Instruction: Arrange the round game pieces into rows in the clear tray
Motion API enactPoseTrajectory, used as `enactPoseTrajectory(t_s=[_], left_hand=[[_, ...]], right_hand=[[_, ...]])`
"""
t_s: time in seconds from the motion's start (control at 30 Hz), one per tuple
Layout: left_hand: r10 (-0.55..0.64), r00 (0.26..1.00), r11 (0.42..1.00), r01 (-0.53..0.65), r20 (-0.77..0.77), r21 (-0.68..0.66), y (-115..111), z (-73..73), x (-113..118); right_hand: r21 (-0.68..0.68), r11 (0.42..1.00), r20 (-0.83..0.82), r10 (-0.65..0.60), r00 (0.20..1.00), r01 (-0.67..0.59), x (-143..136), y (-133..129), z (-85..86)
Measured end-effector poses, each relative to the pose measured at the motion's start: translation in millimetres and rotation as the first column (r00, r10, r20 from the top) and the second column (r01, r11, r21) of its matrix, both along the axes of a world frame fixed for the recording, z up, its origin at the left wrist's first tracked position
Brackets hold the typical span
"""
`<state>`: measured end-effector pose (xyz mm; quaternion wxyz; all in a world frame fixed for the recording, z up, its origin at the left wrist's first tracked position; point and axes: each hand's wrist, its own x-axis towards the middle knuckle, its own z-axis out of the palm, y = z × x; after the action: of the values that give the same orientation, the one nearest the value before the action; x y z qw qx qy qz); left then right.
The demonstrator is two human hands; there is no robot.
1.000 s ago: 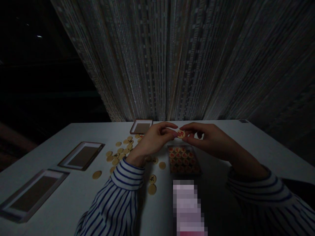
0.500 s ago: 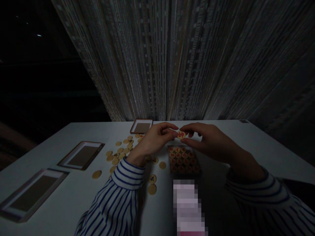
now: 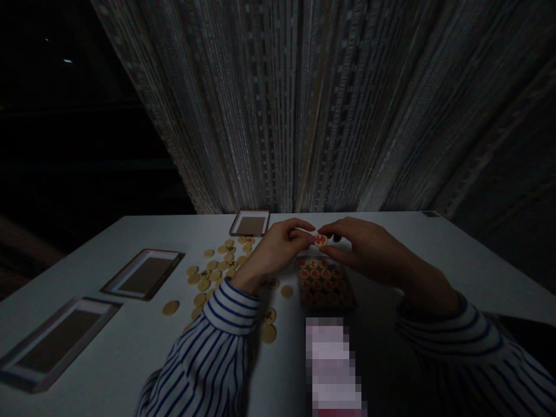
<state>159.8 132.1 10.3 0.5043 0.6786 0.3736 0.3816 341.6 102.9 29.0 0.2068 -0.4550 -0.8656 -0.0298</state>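
A round Chinese chess piece point(image 3: 321, 240) with a red character faces me above the table. My left hand point(image 3: 284, 240) pinches its left edge between thumb and fingers. From the other side, my right hand point(image 3: 360, 246) grips the same piece with thumb and fingertips. Just below the hands lies a box point(image 3: 326, 284) filled with rows of red-character pieces; its back right corner is partly shaded by my right hand. Loose chess pieces point(image 3: 216, 274) are scattered left of the box, some face down and some with black characters, partly hidden by my left forearm.
Three shallow trays stand on the white table point(image 3: 143, 231): one at the back point(image 3: 249, 223), one at left point(image 3: 143, 274), one nearer me point(image 3: 58, 341). A bead-like string curtain point(image 3: 282, 104) hangs behind. A pixelated patch point(image 3: 334, 365) covers the front. The room is dim.
Both hands still hold the same piece in nearly the same spot. My left forearm has shifted slightly to the right.
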Motion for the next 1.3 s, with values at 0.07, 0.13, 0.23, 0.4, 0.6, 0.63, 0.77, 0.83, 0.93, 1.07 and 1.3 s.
enactPoseTrajectory(t_s=[0.07,0.13,0.23,0.4,0.6,0.63,0.77,0.83,0.93,1.07,1.3], left_hand=[[-0.001,1.000,1.000,0.001,-0.016,0.015,1,-1.4,0],[0.009,0.998,0.998,-0.005,-0.060,0.060,3,-3.7,-2],[0.057,0.977,0.978,-0.014,-0.203,0.209,6,-8.4,-7],[0.134,0.810,0.918,0.115,-0.571,0.379,4,-15.4,-16],[0.016,0.624,0.919,0.299,-0.781,0.258,-4,-16.1,-18],[0.006,0.609,0.917,0.313,-0.793,0.247,-4,-16.4,-17],[-0.023,0.509,0.904,0.378,-0.860,0.199,-2,-19.0,-16],[-0.037,0.444,0.898,0.408,-0.895,0.166,-2,-20.4,-15],[-0.039,0.393,0.888,0.436,-0.919,0.149,-2,-22.4,-13],[-0.051,0.362,0.874,0.468,-0.931,0.134,-3,-26.0,-9],[-0.060,0.348,0.881,0.459,-0.936,0.114,-5,-32.9,-8]], right_hand=[[0.000,1.000,0.034,-0.012,0.999,0.012,0,1,-0.6],[0.004,1.000,0.066,-0.031,0.997,0.031,2,2,-2.1],[-0.006,0.998,0.096,-0.055,0.994,0.055,4,5,-5.8],[-0.041,0.995,0.158,-0.079,0.984,0.087,9,9,-11.6],[-0.082,0.992,0.216,-0.080,0.973,0.100,15,13,-17.4],[-0.081,0.992,0.216,-0.081,0.973,0.100,16,14,-18.5],[-0.133,0.983,0.231,-0.090,0.969,0.123,18,17,-21.8],[-0.168,0.976,0.252,-0.092,0.963,0.137,18,18,-22.8],[-0.195,0.965,0.286,-0.112,0.952,0.173,18,19,-23.6],[-0.222,0.953,0.334,-0.122,0.934,0.204,19,21,-25.2],[-0.250,0.934,0.404,-0.140,0.904,0.257,18,25,-32.3]])
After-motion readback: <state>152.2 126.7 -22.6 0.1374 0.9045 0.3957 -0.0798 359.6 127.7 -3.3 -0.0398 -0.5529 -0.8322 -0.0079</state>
